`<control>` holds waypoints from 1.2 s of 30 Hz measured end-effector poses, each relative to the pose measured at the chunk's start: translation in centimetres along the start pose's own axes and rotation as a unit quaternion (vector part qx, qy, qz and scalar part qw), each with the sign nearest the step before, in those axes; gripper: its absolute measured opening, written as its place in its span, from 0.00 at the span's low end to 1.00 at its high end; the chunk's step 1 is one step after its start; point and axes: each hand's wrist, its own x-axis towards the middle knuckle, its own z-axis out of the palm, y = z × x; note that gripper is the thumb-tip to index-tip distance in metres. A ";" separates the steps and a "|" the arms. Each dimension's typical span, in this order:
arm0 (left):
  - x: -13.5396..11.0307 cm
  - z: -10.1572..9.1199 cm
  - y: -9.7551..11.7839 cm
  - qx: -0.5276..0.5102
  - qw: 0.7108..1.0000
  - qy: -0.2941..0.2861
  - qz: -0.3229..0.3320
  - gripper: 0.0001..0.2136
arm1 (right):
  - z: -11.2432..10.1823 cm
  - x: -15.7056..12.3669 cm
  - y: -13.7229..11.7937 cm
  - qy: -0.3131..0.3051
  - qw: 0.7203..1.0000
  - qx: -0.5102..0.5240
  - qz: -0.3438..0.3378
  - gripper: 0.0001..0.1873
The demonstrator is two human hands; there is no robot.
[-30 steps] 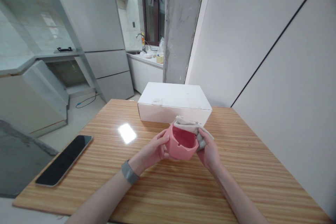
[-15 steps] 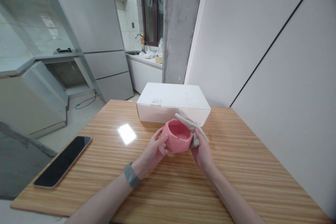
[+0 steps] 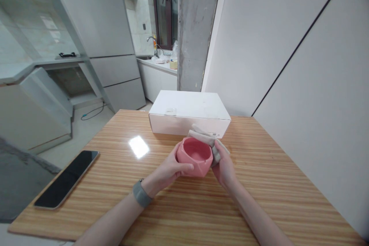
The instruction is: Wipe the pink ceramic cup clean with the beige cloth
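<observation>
There are two hands, one left hand (image 3: 170, 170) and one right hand (image 3: 225, 166), with one pink bowl (image 3: 194, 157) and one grey cloth (image 3: 205, 137) between them. One wooden table (image 3: 288, 200) bears one white box (image 3: 190, 113) at its far side and one black phone (image 3: 67, 178) near left. There is one grey wristband (image 3: 141, 193). Far left stand one fridge (image 3: 100, 27) and one tap (image 3: 151, 40).

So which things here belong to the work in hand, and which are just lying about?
In hand: pink bowl, gripped by the left hand; grey cloth, pressed against the bowl's far side by the right hand.
Lying about: white box behind the bowl; phone near the table edge, left.
</observation>
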 end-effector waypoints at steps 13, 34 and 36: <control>0.1 -0.4 0.7 -0.056 0.997 -0.040 -0.040 0.28 | -0.6 0.4 -0.1 0.020 1.000 0.002 0.024 0.14; -0.1 0.7 -0.6 -0.068 0.993 0.078 0.050 0.32 | -0.1 -0.8 2.2 0.008 1.000 0.000 -0.013 0.18; -0.1 0.8 -0.3 -0.096 0.993 0.049 0.044 0.28 | 0.1 -0.5 1.2 -0.001 1.000 0.017 0.008 0.18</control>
